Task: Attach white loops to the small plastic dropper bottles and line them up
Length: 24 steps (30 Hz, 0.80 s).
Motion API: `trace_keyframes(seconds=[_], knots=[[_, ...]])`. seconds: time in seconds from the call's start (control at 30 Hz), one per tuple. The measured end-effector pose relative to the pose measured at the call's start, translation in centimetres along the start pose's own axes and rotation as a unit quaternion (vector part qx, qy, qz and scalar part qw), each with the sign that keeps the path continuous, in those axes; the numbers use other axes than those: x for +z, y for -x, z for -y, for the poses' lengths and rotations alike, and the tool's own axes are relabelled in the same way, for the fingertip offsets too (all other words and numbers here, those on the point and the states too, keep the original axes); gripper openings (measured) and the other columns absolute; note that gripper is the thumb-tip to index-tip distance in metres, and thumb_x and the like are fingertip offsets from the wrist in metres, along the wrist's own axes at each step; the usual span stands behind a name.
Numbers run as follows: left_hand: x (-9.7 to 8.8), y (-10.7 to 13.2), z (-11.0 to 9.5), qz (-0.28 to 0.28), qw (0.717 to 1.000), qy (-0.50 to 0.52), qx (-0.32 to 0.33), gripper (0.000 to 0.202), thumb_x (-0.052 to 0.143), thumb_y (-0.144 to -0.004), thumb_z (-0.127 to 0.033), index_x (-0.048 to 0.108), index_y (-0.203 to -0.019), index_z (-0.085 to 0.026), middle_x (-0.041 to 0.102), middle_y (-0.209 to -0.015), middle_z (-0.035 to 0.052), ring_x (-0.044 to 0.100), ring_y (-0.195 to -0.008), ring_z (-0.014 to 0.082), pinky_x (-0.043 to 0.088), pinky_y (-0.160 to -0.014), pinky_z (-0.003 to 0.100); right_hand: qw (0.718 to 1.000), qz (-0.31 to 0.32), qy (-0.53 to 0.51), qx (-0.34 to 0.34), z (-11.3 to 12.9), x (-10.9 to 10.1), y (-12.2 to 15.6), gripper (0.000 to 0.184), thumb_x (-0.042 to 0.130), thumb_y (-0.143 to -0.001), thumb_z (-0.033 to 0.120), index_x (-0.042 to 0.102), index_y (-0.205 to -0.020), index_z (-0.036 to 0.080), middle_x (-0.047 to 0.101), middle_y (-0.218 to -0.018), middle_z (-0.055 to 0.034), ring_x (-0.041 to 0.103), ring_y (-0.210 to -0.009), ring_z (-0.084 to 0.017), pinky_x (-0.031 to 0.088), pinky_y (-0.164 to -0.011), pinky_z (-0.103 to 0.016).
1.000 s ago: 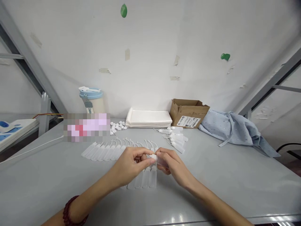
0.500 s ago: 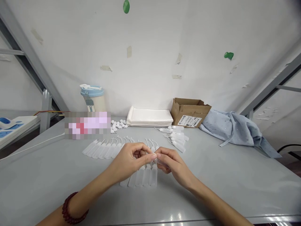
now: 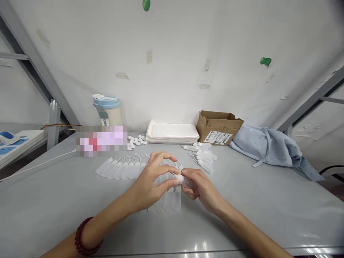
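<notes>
My right hand [image 3: 197,184] is closed around a small translucent plastic bottle [image 3: 189,182], which lies tilted above the table. At the bottle's left end, the thumb and index finger of my left hand [image 3: 154,177] pinch its white cap [image 3: 179,178]; the other left fingers are raised and spread. Below my hands lies a row of similar bottles [image 3: 168,201], partly covered by them. Farther left is another row of bottles [image 3: 119,170] with thin white cords at their tops. A loose group of corded bottles [image 3: 204,157] rests beyond my right hand.
White caps [image 3: 137,141] are heaped near a blurred pink item [image 3: 107,141]. Along the wall stand a blue-lidded cup [image 3: 110,111], a stack of white sheets [image 3: 173,132] and an open cardboard box [image 3: 219,129]. Blue cloth [image 3: 271,147] is at the right, a power strip [image 3: 18,143] at the left.
My left fingers have spread from a tight pinch, and the index and middle fingers have lifted. The bottle and its white cap now show more plainly. My right hand keeps its hold.
</notes>
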<state>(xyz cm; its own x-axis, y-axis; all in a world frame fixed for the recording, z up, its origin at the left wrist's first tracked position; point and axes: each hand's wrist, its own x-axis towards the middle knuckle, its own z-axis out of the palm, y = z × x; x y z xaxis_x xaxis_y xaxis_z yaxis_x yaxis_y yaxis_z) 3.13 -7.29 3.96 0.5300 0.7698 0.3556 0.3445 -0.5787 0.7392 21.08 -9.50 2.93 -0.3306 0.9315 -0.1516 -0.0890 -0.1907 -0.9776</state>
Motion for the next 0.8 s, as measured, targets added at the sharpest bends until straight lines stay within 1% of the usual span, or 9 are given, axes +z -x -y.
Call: trace_keyframes(seconds=[0.13, 0.2, 0.27, 0.37, 0.47, 0.53, 0.6, 0.67, 0.8], knots=[[-0.05, -0.08, 0.29, 0.013, 0.999, 0.027, -0.038, 0.016, 0.060, -0.083, -0.037, 0.068, -0.092, -0.027, 0.053, -0.119, 0.0048, 0.040, -0.119, 0.0258, 0.033, -0.101, 0.045, 1.000, -0.002, 0.023, -0.016, 0.26, 0.17, -0.01, 0.034, 0.052, -0.081, 0.040, 0.034, -0.059, 0.020, 0.022, -0.051, 0.0091, 0.019, -0.045, -0.006, 0.011, -0.044, -0.023], [0.06, -0.05, 0.37, 0.008, 0.998, 0.034, -0.051, 0.017, 0.058, -0.083, -0.040, 0.068, -0.085, -0.026, 0.055, -0.116, 0.0044, 0.041, -0.117, 0.0253, 0.033, -0.101, 0.045, 0.999, -0.004, 0.035, -0.026, 0.35, 0.26, 0.06, 0.034, 0.052, -0.080, 0.041, 0.036, -0.059, 0.020, 0.020, -0.051, 0.0092, 0.020, -0.046, -0.006, 0.012, -0.045, -0.024], [0.23, 0.00, 0.40, 0.006, 0.998, 0.033, -0.054, 0.018, 0.057, -0.084, -0.039, 0.067, -0.080, -0.024, 0.056, -0.113, 0.0037, 0.042, -0.116, 0.0241, 0.033, -0.100, 0.043, 0.999, -0.007, 0.038, -0.033, 0.36, 0.31, 0.12, 0.035, 0.053, -0.080, 0.041, 0.035, -0.058, 0.020, 0.019, -0.053, 0.0091, 0.021, -0.046, -0.006, 0.013, -0.045, -0.024], [0.49, 0.07, 0.44, 0.013, 0.999, 0.032, -0.038, 0.013, 0.057, -0.086, -0.034, 0.066, -0.084, -0.024, 0.056, -0.114, 0.0032, 0.042, -0.116, 0.0224, 0.033, -0.100, 0.040, 0.999, -0.012, 0.041, -0.031, 0.27, 0.24, 0.10, 0.039, 0.052, -0.082, 0.043, 0.033, -0.057, 0.020, 0.021, -0.053, 0.0087, 0.021, -0.046, -0.006, 0.013, -0.045, -0.024], [0.64, 0.06, 0.48, 0.010, 1.000, 0.028, -0.002, 0.012, 0.057, -0.086, -0.029, 0.066, -0.092, -0.024, 0.056, -0.114, 0.0041, 0.042, -0.115, 0.0215, 0.034, -0.099, 0.037, 0.999, -0.003, 0.042, -0.031, 0.19, 0.10, 0.00, 0.039, 0.048, -0.085, 0.047, 0.037, -0.060, 0.020, 0.024, -0.051, 0.0085, 0.019, -0.045, -0.006, 0.012, -0.043, -0.024], [0.68, 0.00, 0.47, 0.004, 1.000, 0.025, 0.014, 0.012, 0.056, -0.086, -0.028, 0.064, -0.093, -0.023, 0.058, -0.110, 0.0046, 0.043, -0.112, 0.0213, 0.034, -0.097, 0.036, 0.999, 0.006, 0.040, -0.031, 0.18, 0.07, -0.03, 0.038, 0.046, -0.086, 0.048, 0.039, -0.062, 0.019, 0.025, -0.050, 0.0086, 0.018, -0.045, -0.006, 0.012, -0.043, -0.024], [0.71, -0.08, 0.41, 0.002, 1.000, 0.024, 0.010, 0.011, 0.055, -0.087, -0.030, 0.063, -0.087, -0.022, 0.060, -0.104, 0.0046, 0.045, -0.109, 0.0212, 0.035, -0.095, 0.035, 0.998, 0.012, 0.045, -0.030, 0.19, 0.12, -0.02, 0.040, 0.045, -0.087, 0.049, 0.039, -0.061, 0.019, 0.025, -0.050, 0.0085, 0.018, -0.045, -0.006, 0.012, -0.043, -0.024], [0.72, -0.15, 0.33, 0.007, 1.000, 0.020, -0.002, 0.015, 0.054, -0.087, -0.032, 0.061, -0.080, -0.021, 0.061, -0.099, 0.0043, 0.046, -0.106, 0.0210, 0.036, -0.093, 0.035, 0.998, 0.018, 0.058, -0.026, 0.17, 0.20, 0.00, 0.042, 0.043, -0.087, 0.051, 0.038, -0.061, 0.019, 0.026, -0.049, 0.0081, 0.018, -0.045, -0.006, 0.013, -0.043, -0.024], [0.61, -0.22, 0.24, 0.033, 0.999, 0.012, -0.041, 0.023, 0.051, -0.088, -0.035, 0.059, -0.072, -0.020, 0.060, -0.101, 0.0035, 0.046, -0.106, 0.0210, 0.037, -0.091, 0.034, 0.996, 0.027, 0.079, -0.031, 0.15, 0.25, 0.02, 0.043, 0.041, -0.088, 0.051, 0.039, -0.061, 0.019, 0.030, -0.051, 0.0068, 0.022, -0.047, -0.007, 0.015, -0.044, -0.024]])
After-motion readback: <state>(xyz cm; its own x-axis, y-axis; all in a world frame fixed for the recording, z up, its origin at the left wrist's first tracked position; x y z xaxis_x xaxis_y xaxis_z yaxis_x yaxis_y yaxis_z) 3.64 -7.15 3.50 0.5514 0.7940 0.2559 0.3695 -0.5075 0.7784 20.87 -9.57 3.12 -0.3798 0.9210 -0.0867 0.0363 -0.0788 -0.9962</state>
